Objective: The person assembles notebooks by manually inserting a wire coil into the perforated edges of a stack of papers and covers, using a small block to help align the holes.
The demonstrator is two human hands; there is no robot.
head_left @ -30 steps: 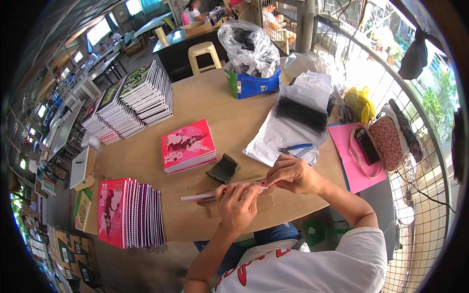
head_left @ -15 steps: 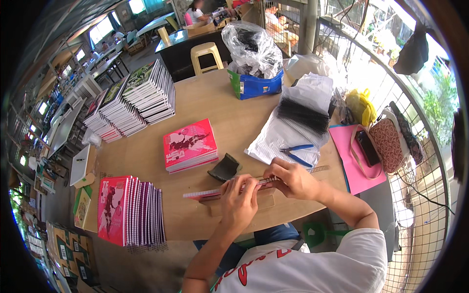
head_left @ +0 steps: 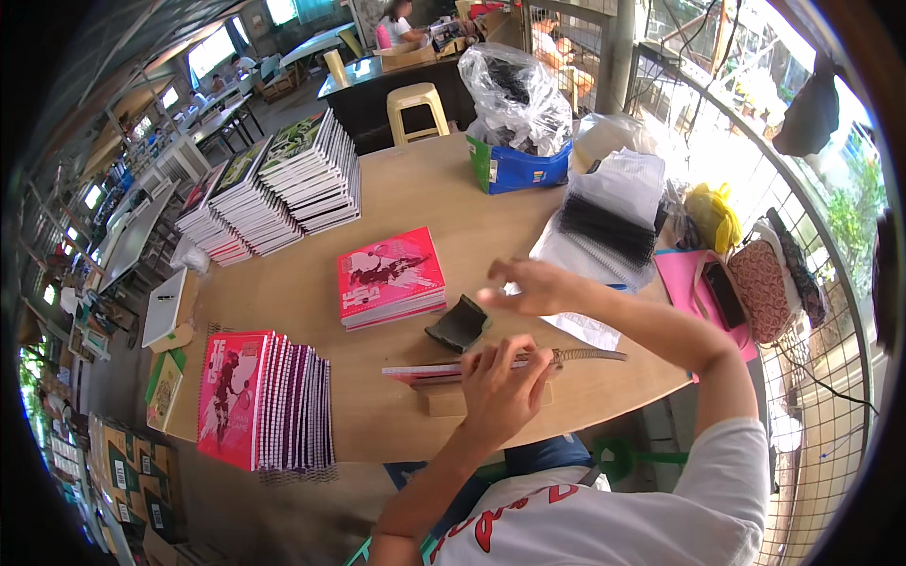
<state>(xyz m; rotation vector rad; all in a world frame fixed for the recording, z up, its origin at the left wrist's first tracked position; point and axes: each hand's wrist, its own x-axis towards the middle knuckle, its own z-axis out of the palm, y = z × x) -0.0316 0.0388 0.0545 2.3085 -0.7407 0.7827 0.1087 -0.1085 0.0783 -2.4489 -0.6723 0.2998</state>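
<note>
My left hand (head_left: 505, 389) is closed on a thin pink-covered notebook (head_left: 415, 372), held spine up at the near side of the table. A wire spiral coil (head_left: 595, 356) runs along its spine and sticks out past the right end. Under the notebook lies a light brown block (head_left: 447, 405). My right hand (head_left: 536, 287) is off the notebook, above the table, with fingers apart and nothing visible in them. Just left of it sits a dark curved piece (head_left: 459, 324). My right forearm covers most of the blue-handled pliers.
A pink notebook stack (head_left: 392, 274) lies mid-table; coil-bound notebooks (head_left: 283, 401) stand at the near left. Taller book stacks (head_left: 307, 174) fill the far left. Black coils (head_left: 609, 231) rest on white paper at right, near a blue box (head_left: 519, 168) and a patterned pouch (head_left: 760, 274).
My right hand has let go of the coil and moved up and left over the table. The left hand keeps its grip on the notebook. The whole view has shifted slightly.
</note>
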